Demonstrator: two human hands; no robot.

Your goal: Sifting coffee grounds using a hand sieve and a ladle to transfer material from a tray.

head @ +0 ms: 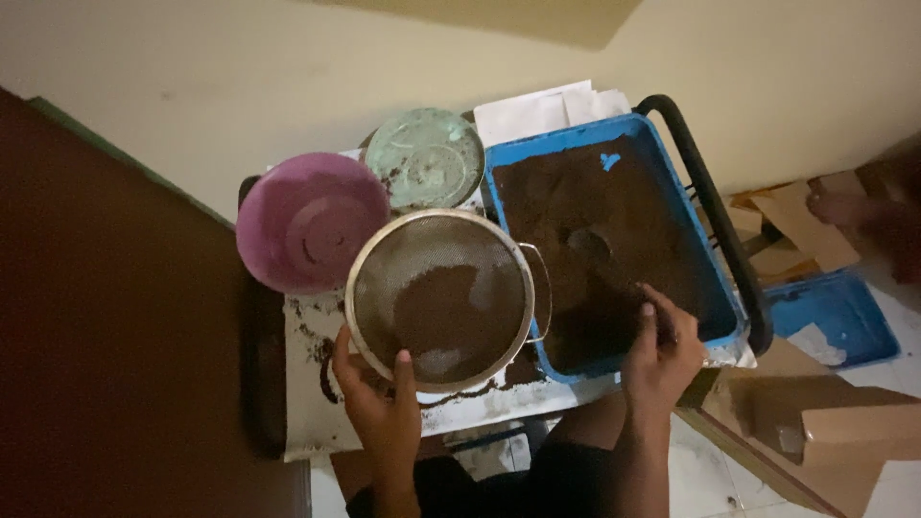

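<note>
Sieving step: left hand [379,398] clamps metal sieve [439,297] rim; right hand [662,350], closed on scoop, digs brown powder [585,221] in blue tray [724,288] beside. Next: carry load level over sieve.

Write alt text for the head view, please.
Seen from above, the left hand grips the rim of a round metal sieve holding brown powder, while the right hand reaches into a blue tray of the same powder. A purple bowl sits behind.

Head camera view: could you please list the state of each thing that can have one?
Round metal mesh sieve: part-filled with brown powder, held at its rim by the left hand.
Blue rectangular plastic tray: holds brown powder; right hand reaches in.
Pink plastic bowl: empty, upright.
Green round lid: lying flat.
</note>
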